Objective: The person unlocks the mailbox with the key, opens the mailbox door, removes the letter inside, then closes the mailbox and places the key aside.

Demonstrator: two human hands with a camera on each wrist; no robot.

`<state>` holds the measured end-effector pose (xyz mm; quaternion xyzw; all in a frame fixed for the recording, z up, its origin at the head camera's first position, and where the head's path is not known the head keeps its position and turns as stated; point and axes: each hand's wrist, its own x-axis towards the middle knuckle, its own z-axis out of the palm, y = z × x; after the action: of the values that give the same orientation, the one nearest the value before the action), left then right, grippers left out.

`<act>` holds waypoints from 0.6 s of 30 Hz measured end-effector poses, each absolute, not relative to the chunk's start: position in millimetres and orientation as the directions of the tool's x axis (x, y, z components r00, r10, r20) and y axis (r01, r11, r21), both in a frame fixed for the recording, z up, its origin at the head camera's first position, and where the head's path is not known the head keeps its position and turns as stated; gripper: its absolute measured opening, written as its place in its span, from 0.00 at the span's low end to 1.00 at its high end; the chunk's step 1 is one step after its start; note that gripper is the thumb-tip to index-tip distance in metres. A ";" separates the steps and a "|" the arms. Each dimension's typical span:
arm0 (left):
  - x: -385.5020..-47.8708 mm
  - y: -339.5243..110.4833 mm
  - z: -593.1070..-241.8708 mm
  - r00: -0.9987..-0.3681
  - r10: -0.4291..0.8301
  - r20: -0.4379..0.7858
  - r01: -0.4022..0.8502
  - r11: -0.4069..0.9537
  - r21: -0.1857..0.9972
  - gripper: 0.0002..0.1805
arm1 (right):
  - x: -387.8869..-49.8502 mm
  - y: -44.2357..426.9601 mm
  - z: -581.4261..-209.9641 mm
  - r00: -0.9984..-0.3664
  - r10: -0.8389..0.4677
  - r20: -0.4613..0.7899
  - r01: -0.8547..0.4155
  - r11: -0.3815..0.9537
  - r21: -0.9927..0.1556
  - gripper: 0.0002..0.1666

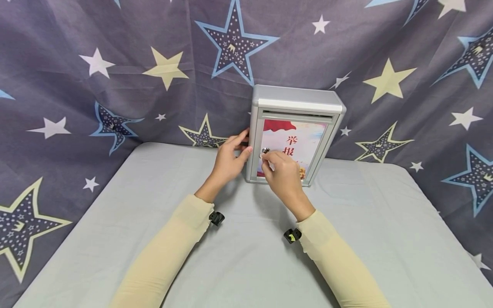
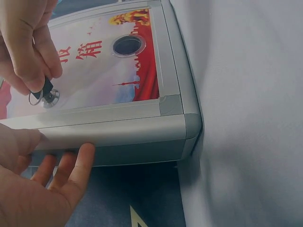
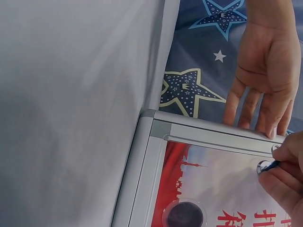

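Key [image 2: 46, 87], black-headed, at the chrome cam lock [image 2: 53, 98] near the L edge of the report box [image 1: 308, 141] front; which hand's nearer?

R hand [image 1: 283, 173], no contest: thumb & fingers pinch the key head, narrow grip, split ring [image 2: 31, 100] showing alongside

And its long axis?

Juts from the lock face toward the R fingertips, approx. square to the panel I'd say; tip's hidden, can't tell how deep it sits. That key-to-lock line is what counts: any twist would want the R wrist lined up w/ it

L hand [image 1: 227, 160]?

Fingers loosely spread, nothing held, at the box's L side wall, thumb by the front edge near the lock. So key's just R of the L hand, apart from it

Box pos.?

Upright on the gray sheet [image 1: 246, 256], long side vertical, star-print curtain [image 1: 135, 34] behind, lock abt. mid-height
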<state>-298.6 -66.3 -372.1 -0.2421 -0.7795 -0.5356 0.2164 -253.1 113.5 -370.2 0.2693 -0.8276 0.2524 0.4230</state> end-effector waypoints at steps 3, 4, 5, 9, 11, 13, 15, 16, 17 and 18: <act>-298.7 -66.0 -372.1 -0.790 0.145 0.595 0.608 0.310 0.731 0.29 | -253.1 113.3 -370.5 -0.491 -0.223 0.842 -0.661 0.725 -0.194 0.04; -298.6 -66.0 -372.1 -0.791 0.144 0.594 0.606 0.312 0.731 0.29 | -253.1 113.2 -370.6 -0.489 -0.219 0.844 -0.663 0.723 -0.196 0.04; -298.7 -65.9 -372.1 -0.792 0.144 0.593 0.605 0.313 0.732 0.29 | -253.4 113.1 -370.9 -0.486 -0.216 0.847 -0.665 0.721 -0.197 0.04; -298.7 -65.7 -372.1 -0.793 0.143 0.592 0.603 0.320 0.731 0.29 | -254.2 112.7 -372.1 -0.479 -0.196 0.856 -0.671 0.710 -0.213 0.05; -298.6 -65.7 -372.2 -0.793 0.142 0.592 0.603 0.320 0.731 0.29 | -254.2 112.3 -372.1 -0.486 -0.185 0.854 -0.673 0.702 -0.232 0.05; -298.6 -65.8 -372.3 -0.793 0.142 0.593 0.603 0.319 0.731 0.29 | -254.4 111.9 -372.2 -0.496 -0.171 0.851 -0.671 0.698 -0.251 0.05; -298.7 -65.8 -372.3 -0.792 0.143 0.594 0.605 0.316 0.731 0.29 | -254.7 111.6 -372.4 -0.504 -0.153 0.850 -0.670 0.691 -0.272 0.05; -298.6 -65.9 -372.3 -0.791 0.144 0.594 0.606 0.314 0.731 0.29 | -254.7 111.5 -372.3 -0.507 -0.146 0.850 -0.670 0.687 -0.282 0.05; -298.6 -66.0 -372.3 -0.791 0.145 0.595 0.607 0.312 0.731 0.29 | -255.1 111.4 -372.7 -0.508 -0.137 0.850 -0.669 0.684 -0.289 0.05; -298.5 -66.1 -372.2 -0.791 0.145 0.594 0.606 0.312 0.731 0.29 | -255.3 111.3 -372.8 -0.509 -0.130 0.851 -0.670 0.680 -0.297 0.05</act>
<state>-298.5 -66.1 -372.2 -0.2408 -0.7807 -0.5349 0.2155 -255.3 111.3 -372.8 0.2470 -0.8095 0.3148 0.4296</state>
